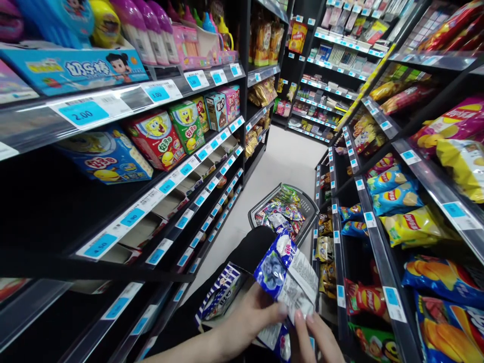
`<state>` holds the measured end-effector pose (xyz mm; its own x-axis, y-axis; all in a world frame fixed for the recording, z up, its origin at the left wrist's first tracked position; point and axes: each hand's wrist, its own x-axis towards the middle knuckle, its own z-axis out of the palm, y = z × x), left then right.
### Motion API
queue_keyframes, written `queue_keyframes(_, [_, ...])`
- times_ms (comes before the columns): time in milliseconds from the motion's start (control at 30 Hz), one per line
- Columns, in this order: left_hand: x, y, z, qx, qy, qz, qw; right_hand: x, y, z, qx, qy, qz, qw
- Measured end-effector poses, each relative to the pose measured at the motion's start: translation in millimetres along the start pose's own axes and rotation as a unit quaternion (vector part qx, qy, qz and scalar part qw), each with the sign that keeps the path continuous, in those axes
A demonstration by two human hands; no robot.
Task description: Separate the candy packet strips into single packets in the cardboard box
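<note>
Blue-and-silver candy packets (pixel 270 272) with blueberry pictures are held together in front of me, their printed backs partly showing. My left hand (pixel 245 317) grips them from the left, thumb pressed on top. From the lower right, my right hand (pixel 317 335) pinches the lower edge of the packets with its fingertips. Behind my left hand, an opened blue-and-white striped carton (pixel 221 295) leans at my dark-clothed leg (pixel 242 252); its inside is mostly hidden. Just beyond the knee, a grey shopping basket (pixel 310 204) on the floor holds many colourful small packets.
Shelves (pixel 162 186) with price labels run along the left, carrying cartoon snack boxes (pixel 157 138) and toy-like candies. Chip bags (pixel 412 227) fill the shelving on the right. A pale aisle floor (pixel 291 151) leads to a back shelf (pixel 333 75).
</note>
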<state>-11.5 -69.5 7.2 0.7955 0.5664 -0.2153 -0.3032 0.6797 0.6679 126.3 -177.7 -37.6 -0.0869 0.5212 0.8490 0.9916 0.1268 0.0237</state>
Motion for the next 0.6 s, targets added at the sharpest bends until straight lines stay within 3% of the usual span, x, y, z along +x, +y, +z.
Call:
queue_keyframes(67, [4,0,1,-0.056,0.070,-0.014,0.996,-2,-4,4,0.030,0.005,0.030,0.999])
queue_keyframes(133, [8,1,4,-0.125,0.122,-0.032,0.984,-3,-12,9,0.093,0.046,0.164,0.981])
queue_keyframes(167, [9,0,6,-0.152,0.136,-0.037,0.978,-2,-17,12,0.148,0.070,0.262,0.951])
queue_keyframes(200, [10,0,8,-0.171,0.143,-0.038,0.974,-1,-22,14,0.209,0.089,0.366,0.902])
queue_keyframes(267, [10,-2,13,-0.181,0.133,-0.035,0.974,4,-30,16,0.320,0.097,0.523,0.784])
queue_keyframes(300, [10,-4,15,-0.174,0.122,-0.030,0.977,7,-33,16,0.360,0.088,0.565,0.737])
queue_keyframes(367, [10,-6,16,-0.139,0.098,-0.024,0.985,12,-35,14,0.388,0.077,0.610,0.686])
queue_keyframes(433, [10,-7,13,-0.082,0.066,-0.030,0.994,12,-31,10,0.378,0.083,0.633,0.670])
queue_keyframes(500, [10,-5,6,-0.037,0.036,-0.029,0.998,7,-25,6,0.339,0.097,0.643,0.680])
queue_keyframes(600, [9,2,-11,-0.009,0.014,0.027,0.999,-6,-15,-3,0.266,0.096,0.602,0.747])
